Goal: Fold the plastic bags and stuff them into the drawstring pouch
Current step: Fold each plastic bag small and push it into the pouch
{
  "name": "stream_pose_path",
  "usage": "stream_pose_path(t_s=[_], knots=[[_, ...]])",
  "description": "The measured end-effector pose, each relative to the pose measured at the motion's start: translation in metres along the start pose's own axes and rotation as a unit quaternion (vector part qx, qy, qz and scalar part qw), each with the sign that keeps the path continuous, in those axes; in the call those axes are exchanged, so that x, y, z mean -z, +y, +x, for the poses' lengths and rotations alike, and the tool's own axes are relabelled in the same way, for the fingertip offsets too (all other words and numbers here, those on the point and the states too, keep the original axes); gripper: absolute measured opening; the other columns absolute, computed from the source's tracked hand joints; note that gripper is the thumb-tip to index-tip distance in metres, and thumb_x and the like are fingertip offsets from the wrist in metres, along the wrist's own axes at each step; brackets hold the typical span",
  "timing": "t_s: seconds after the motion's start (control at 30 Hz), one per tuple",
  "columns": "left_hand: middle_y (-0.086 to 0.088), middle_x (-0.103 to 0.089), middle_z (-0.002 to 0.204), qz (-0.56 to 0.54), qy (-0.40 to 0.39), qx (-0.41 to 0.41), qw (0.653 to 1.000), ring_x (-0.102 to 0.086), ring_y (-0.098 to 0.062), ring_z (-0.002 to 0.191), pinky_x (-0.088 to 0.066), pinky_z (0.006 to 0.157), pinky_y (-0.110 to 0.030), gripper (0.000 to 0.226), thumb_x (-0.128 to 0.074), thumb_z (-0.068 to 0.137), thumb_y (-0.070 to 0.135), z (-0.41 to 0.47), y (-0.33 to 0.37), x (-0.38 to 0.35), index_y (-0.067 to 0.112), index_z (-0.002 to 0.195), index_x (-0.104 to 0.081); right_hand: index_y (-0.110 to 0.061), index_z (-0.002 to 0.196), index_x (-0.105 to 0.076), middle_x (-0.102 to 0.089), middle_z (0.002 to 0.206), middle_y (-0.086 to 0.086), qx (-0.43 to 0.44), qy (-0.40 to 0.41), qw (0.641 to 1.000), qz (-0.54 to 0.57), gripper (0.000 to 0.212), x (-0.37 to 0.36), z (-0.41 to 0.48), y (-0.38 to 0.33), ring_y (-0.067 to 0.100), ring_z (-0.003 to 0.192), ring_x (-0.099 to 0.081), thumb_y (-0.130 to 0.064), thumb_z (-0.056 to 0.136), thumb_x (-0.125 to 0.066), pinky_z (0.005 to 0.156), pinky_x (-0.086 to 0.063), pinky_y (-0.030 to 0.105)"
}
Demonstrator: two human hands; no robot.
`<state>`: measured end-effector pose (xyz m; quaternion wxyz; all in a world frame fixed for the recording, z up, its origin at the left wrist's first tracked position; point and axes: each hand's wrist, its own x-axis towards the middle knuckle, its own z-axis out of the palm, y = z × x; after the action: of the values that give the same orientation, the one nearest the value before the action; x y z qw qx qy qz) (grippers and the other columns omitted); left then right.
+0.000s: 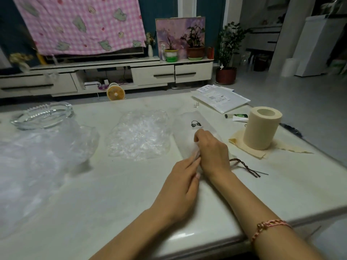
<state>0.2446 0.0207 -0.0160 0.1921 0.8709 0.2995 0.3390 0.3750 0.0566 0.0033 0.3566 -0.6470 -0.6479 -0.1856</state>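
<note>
together, two hands, left hand (pixel 180 186) and right hand (pixel 212 152), fingers pinching one pouch (pixel 189 124), two plastic bags (pixel 139 136)

Pale glossy table (pixel 116 203). On it: glass ashtray (pixel 42 116), two crumpled clear plastic bags (pixel 139 136), drawstring pouch (pixel 191 132), paper roll (pixel 262 127), mailer envelope (pixel 220 99)

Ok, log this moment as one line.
phase: stuffing | both hands: left hand, right hand at pouch mouth | loose bags waiting on table
</note>
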Motion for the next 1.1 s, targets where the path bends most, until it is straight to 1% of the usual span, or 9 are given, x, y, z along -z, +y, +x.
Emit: stream_pose_path(t_s=[0.13, 0.2, 0.27, 0.4, 0.53, 0.67, 0.8, 0.93, 1.1], knots=[[-0.003, -0.046, 0.142, 0.086, 0.038, 0.058, 0.994, -0.031, -0.012, 0.134, -0.009, 0.112, -0.019, 0.047, -0.032, 0.093, 0.027, 0.008, -0.021, 0.015, 0.009, 0.128, -0.057, -0.005, 0.072, -0.056, -0.054, 0.062, 0.011, -0.040, -0.050, 0.995, -0.074, 0.040, -0.021, 0.014, -0.009, 0.029, 0.046, -0.055, 0.013, 0.042, -0.076, 0.038, -0.029, 0.024], [-0.007, -0.039, 0.146, 0.120, 0.076, 0.142, 0.980, -0.025, -0.022, 0.140, -0.011, 0.116, -0.034, 0.036, -0.040, 0.095, 0.019, 0.014, -0.043, 0.028, 0.007, 0.123, -0.058, -0.002, 0.093, -0.057, -0.058, 0.085, 0.016, -0.056, -0.115, 0.988, -0.081, 0.039, -0.027, 0.020, -0.013, 0.034, 0.072, -0.060, 0.009, 0.059, -0.071, 0.055, -0.044, 0.035], [-0.009, -0.030, 0.151, 0.185, 0.080, 0.203, 0.958, -0.020, -0.025, 0.142, -0.012, 0.116, -0.038, 0.041, -0.044, 0.095, 0.015, 0.017, -0.063, 0.041, 0.008, 0.135, -0.045, -0.007, 0.123, -0.044, -0.047, 0.118, 0.013, -0.082, -0.187, 0.975, -0.083, 0.042, -0.030, 0.024, -0.012, 0.032, 0.108, -0.048, -0.006, 0.082, -0.055, 0.085, -0.037, 0.038], [-0.009, -0.049, 0.133, 0.233, 0.048, 0.275, 0.932, -0.041, -0.028, 0.126, -0.024, 0.108, -0.039, 0.039, -0.042, 0.098, 0.023, 0.015, -0.089, 0.058, 0.011, 0.135, -0.044, -0.012, 0.133, -0.035, -0.039, 0.129, 0.012, -0.113, -0.227, 0.965, -0.057, 0.049, -0.022, 0.026, -0.018, 0.031, 0.118, -0.037, -0.014, 0.086, -0.050, 0.094, -0.029, 0.037], [-0.006, -0.061, 0.104, 0.214, 0.104, 0.251, 0.938, -0.053, -0.026, 0.100, -0.033, 0.091, -0.031, 0.017, -0.053, 0.093, 0.019, 0.016, -0.088, 0.070, 0.010, 0.100, -0.066, -0.012, 0.134, -0.038, -0.040, 0.128, 0.010, -0.101, -0.160, 0.981, -0.035, 0.050, -0.008, 0.027, -0.029, 0.029, 0.117, -0.037, -0.011, 0.085, -0.049, 0.092, -0.025, 0.034], [0.002, -0.061, 0.090, 0.192, 0.112, 0.257, 0.940, -0.051, -0.022, 0.096, -0.033, 0.081, -0.031, 0.004, -0.058, 0.088, 0.015, 0.012, -0.079, 0.076, 0.014, 0.091, -0.059, -0.012, 0.131, -0.045, -0.044, 0.127, 0.010, -0.086, -0.106, 0.990, 0.038, 0.047, 0.002, 0.023, -0.040, 0.028, 0.117, -0.038, -0.006, 0.085, -0.048, 0.092, -0.024, 0.030], [0.013, -0.045, 0.072, 0.144, 0.114, 0.255, 0.949, -0.045, -0.016, 0.083, -0.029, 0.076, -0.028, 0.023, -0.069, 0.083, 0.025, 0.005, -0.067, 0.083, 0.023, 0.097, -0.052, -0.012, 0.126, -0.050, -0.048, 0.122, 0.008, -0.071, -0.114, 0.986, 0.101, 0.042, 0.007, 0.011, -0.047, 0.026, 0.115, -0.041, -0.003, 0.084, -0.050, 0.091, -0.023, 0.027], [0.012, -0.044, 0.071, 0.177, 0.090, 0.203, 0.959, -0.051, -0.018, 0.085, -0.030, 0.069, -0.027, 0.014, -0.064, 0.087, 0.030, -0.005, -0.057, 0.095, 0.017, 0.082, -0.067, -0.012, 0.123, -0.052, -0.049, 0.120, 0.006, -0.085, -0.153, 0.964, 0.200, 0.047, 0.012, -0.003, -0.045, 0.024, 0.116, -0.043, 0.001, 0.077, -0.054, 0.093, -0.027, 0.023], [0.008, -0.059, 0.080, 0.151, 0.060, 0.053, 0.985, -0.057, -0.013, 0.071, -0.047, 0.061, -0.032, 0.030, -0.044, 0.089, 0.043, -0.041, -0.033, 0.099, 0.022, 0.082, -0.064, -0.028, 0.126, -0.045, -0.044, 0.137, 0.004, 0.106, -0.178, 0.964, 0.165, 0.059, 0.023, -0.030, -0.046, 0.019, 0.126, -0.034, -0.041, 0.070, -0.056, 0.102, -0.024, 0.029]])
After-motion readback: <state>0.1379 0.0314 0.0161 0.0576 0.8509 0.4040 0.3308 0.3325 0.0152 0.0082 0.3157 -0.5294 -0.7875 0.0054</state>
